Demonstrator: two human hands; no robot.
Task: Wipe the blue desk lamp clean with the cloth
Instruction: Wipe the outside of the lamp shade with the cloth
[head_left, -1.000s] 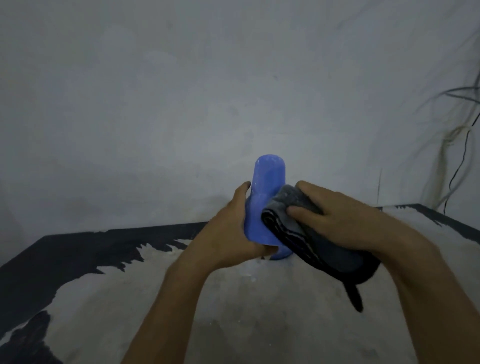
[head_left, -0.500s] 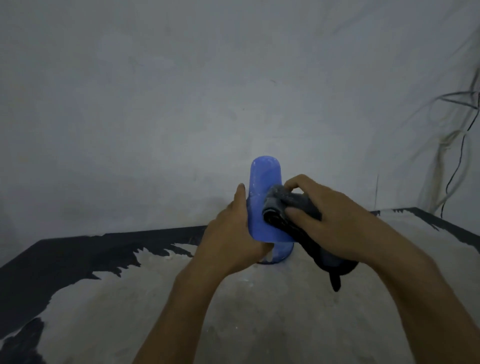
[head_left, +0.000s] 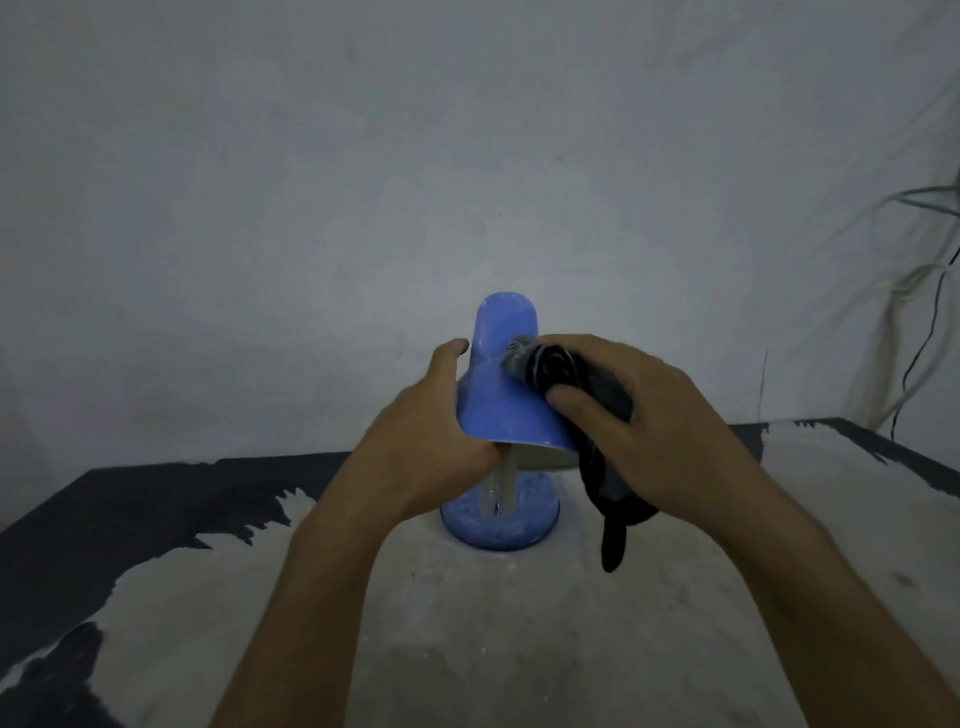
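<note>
The blue desk lamp (head_left: 501, 400) stands in the middle of the table, its shade tilted toward me and its round dusty base (head_left: 501, 525) on the tabletop. My left hand (head_left: 431, 441) grips the shade's left side and lower rim. My right hand (head_left: 639, 421) holds a bunched dark grey cloth (head_left: 550, 366) and presses it against the upper right of the shade. A loose end of the cloth hangs down to the right of the base. The lamp's neck is mostly hidden behind the shade and my left hand.
The table (head_left: 467, 623) is dark with a large worn pale patch. A grey wall (head_left: 363, 182) rises right behind it. Several cables (head_left: 924, 322) hang down the wall at the far right.
My right hand has slid the cloth up the shade toward its top. The shade now tilts more toward me, showing the lamp's base. My left hand keeps its hold.
</note>
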